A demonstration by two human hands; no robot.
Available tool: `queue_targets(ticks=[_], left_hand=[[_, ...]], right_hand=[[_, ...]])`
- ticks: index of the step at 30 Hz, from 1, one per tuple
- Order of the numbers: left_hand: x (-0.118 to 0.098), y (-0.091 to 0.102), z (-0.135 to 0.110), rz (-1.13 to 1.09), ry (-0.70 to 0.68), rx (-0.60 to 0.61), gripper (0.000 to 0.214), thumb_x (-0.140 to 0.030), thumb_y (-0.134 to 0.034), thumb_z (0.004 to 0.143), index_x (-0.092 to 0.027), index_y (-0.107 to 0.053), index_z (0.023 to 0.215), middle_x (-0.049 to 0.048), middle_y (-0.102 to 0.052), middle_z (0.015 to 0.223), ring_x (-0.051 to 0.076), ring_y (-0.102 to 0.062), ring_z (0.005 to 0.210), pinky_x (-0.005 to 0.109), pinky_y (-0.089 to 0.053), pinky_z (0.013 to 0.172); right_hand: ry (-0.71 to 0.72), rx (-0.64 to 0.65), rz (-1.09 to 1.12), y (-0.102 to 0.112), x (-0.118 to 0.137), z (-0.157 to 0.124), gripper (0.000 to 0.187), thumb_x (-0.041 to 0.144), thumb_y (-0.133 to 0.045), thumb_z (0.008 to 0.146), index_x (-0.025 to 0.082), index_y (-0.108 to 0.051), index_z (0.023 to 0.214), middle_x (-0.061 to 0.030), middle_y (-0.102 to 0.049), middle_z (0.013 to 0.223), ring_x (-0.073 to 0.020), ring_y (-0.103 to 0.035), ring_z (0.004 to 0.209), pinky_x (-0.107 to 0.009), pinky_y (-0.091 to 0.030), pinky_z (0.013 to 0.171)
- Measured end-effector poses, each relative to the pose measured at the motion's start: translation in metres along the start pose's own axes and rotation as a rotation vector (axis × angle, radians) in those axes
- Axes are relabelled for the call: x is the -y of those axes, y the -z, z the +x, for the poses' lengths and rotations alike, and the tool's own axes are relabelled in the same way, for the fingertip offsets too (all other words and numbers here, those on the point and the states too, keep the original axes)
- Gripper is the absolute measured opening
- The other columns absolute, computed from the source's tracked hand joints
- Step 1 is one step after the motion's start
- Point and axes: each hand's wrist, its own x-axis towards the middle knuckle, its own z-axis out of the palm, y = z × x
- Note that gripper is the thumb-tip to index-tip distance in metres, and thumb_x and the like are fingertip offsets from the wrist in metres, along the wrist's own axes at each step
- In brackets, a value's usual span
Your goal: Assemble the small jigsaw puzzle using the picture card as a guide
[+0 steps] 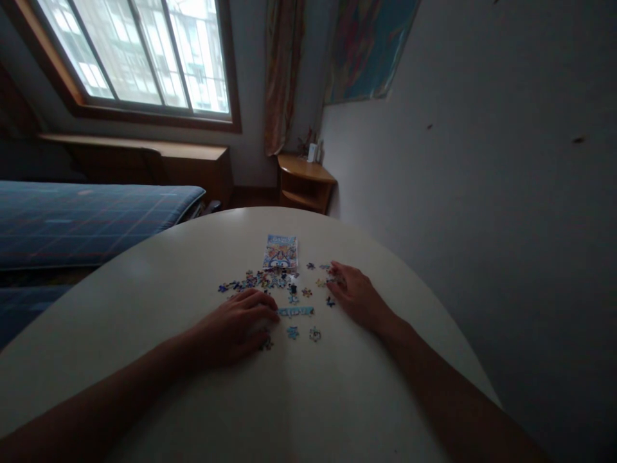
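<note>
My left hand (245, 321) rests on the table with its fingers loosely spread, their tips at the left end of a joined strip of puzzle pieces (296, 312). A dark puzzle piece (267, 344) lies partly under its thumb. To the right, my right hand (354, 292) has thumb and forefinger apart around some small puzzle pieces (337, 278); whether it grips one is unclear. Between the hands lie loose pieces, among them a yellowish piece (307, 292). Nearer me are a light blue piece (292, 332) and a pale piece (315, 334). Behind my left hand spreads a pile of pieces (274, 278).
A colourful picture sheet (280, 251) lies beyond the pile on the round white table (308, 399). A bed with a blue plaid mattress (96, 218) stands to the left. A wooden corner shelf (306, 168) is behind the table, and a wall (457, 212) runs along the right.
</note>
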Motion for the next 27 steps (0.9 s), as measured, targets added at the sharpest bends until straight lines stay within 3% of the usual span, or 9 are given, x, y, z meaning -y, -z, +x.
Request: queue_targets(ticks=[3, 10, 18, 27], left_hand=[[0.0, 0.0, 0.0, -0.002, -0.01, -0.002, 0.029, -0.018, -0.059, 0.087, -0.024, -0.059, 0.115, 0.0066, -0.059, 0.124, 0.025, -0.054, 0.116, 0.041, -0.044, 0.103], [0.0, 0.001, -0.002, -0.003, 0.012, 0.002, 0.03, -0.017, -0.059, 0.087, -0.025, -0.06, 0.116, 0.0066, -0.059, 0.125, 0.025, -0.053, 0.118, 0.042, -0.044, 0.105], [0.001, -0.001, -0.002, -0.008, -0.003, -0.017, 0.028, -0.018, -0.059, 0.088, -0.024, -0.06, 0.116, 0.0075, -0.059, 0.126, 0.025, -0.053, 0.119, 0.044, -0.043, 0.106], [0.0, -0.001, -0.003, -0.02, -0.012, -0.028, 0.028, -0.018, -0.06, 0.087, -0.024, -0.061, 0.114, 0.007, -0.059, 0.126, 0.025, -0.053, 0.119, 0.042, -0.045, 0.105]], right_hand=[[-0.035, -0.063, 0.036, -0.002, -0.003, 0.002, 0.057, 0.039, -0.053, 0.092, 0.014, -0.047, 0.143, -0.0176, -0.061, 0.133, -0.0288, -0.055, 0.124, -0.047, -0.041, 0.108], [0.051, -0.038, -0.034, -0.004, -0.003, 0.002, 0.04, 0.038, -0.054, 0.092, 0.018, -0.062, 0.125, -0.0139, -0.061, 0.133, -0.0282, -0.052, 0.127, -0.048, -0.038, 0.11], [-0.024, -0.089, -0.041, -0.011, -0.007, 0.004, 0.059, 0.041, -0.057, 0.089, 0.011, -0.05, 0.139, -0.0207, -0.057, 0.138, -0.0321, -0.053, 0.128, -0.049, -0.04, 0.11], [-0.081, -0.134, -0.022, -0.012, -0.01, 0.006, 0.063, 0.046, -0.063, 0.083, 0.011, -0.053, 0.135, -0.0217, -0.061, 0.132, -0.035, -0.056, 0.124, -0.052, -0.041, 0.108]])
